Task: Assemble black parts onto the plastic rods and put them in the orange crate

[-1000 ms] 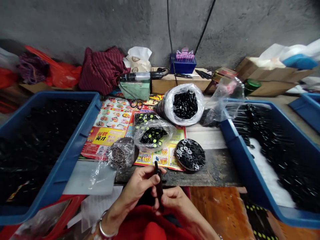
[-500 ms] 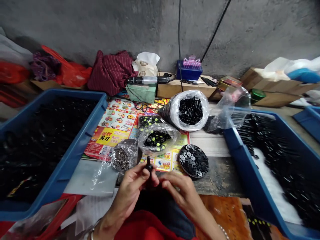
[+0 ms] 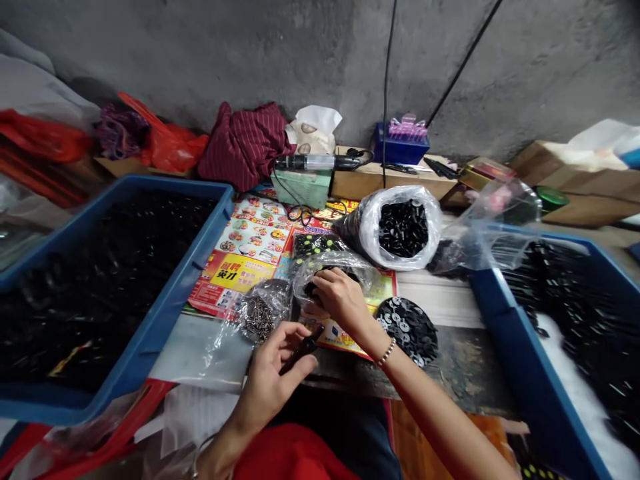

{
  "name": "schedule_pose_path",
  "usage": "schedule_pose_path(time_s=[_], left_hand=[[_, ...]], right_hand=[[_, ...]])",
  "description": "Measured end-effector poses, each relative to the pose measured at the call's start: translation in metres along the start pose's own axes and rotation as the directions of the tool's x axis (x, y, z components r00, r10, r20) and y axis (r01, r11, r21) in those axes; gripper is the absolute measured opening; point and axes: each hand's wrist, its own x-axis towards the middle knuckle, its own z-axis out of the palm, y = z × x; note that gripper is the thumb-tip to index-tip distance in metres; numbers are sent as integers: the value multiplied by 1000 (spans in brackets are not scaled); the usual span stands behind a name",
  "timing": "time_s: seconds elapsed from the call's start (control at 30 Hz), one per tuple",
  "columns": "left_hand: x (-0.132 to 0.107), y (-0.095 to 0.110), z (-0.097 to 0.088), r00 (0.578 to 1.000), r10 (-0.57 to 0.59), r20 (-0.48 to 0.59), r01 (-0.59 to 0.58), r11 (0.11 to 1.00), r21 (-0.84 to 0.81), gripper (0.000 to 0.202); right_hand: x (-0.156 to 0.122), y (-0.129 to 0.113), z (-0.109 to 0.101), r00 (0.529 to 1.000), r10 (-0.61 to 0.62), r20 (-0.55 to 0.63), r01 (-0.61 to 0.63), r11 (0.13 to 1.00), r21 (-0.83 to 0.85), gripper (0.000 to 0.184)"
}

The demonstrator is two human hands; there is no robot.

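Our right hand has moved into the clear bag, fingers bunched; we cannot tell what they pinch. Our left hand, half curled, clasps the black rod on our side of the bag, long axis slanting, tip pointing forward-right.

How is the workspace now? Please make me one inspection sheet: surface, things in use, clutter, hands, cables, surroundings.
Surface: dark tabletop, partly under printed paper.
Things in use: slim dark piece; clear bag of black, green-dotted parts.
Clutter: maroon striped cloth, red bag, cylindrical tool on green box.
Hands: left hand closed around the slim dark piece; right hand at the clear bag's mouth, grip unclear.
Cables: two black cables before the wall; looped cord near the green box.
Surroundings: grey wall; blue bins left and right.
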Motion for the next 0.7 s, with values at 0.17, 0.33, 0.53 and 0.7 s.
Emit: schedule_pose_path(time_s=[0.17,0.33,0.53,0.7], left_hand=[[2,4,3,1000,9,18,-9,999,33,20],[3,2,3,1000,-5,23,4,1000,24,23],[6,2,18,987,-104,119,125,973,-191,37],[1,1,36,966,-142,215,208,923,-324,36]], right_hand=[[-3,2,-5,995,73,-61,-64,989,132,18],[-30,0,-25,954,233,-190,-106,853,511,17],[-104,-13,-28,784,584,211,-356,144,923,21],[-137,-32,-16,685,615,391,-308,-243,920,27]])
